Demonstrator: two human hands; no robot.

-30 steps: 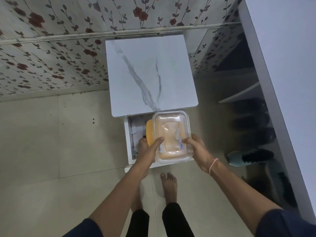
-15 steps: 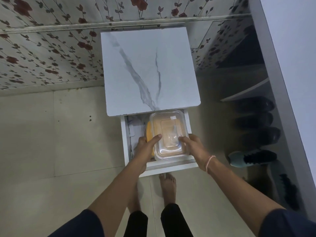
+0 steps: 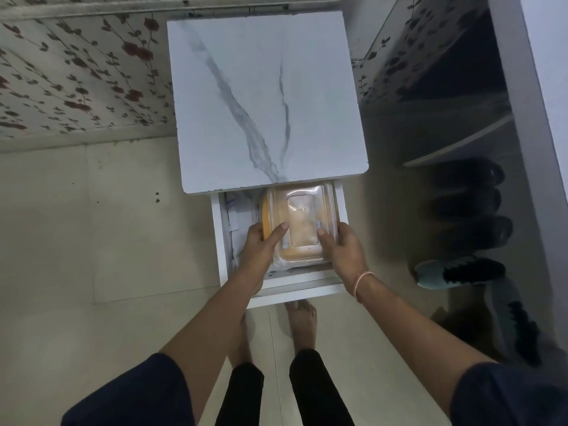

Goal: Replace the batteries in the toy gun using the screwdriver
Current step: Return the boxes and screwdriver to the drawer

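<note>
Both arms reach down into the open drawer below the tabletop's near edge. The left hand and right hand clasp a clear container by its sides, thumbs on the lid. Its contents are too blurred to name.

Short dark navy sleeves, black trousers, bare feet, thin pink band on right wrist
</note>
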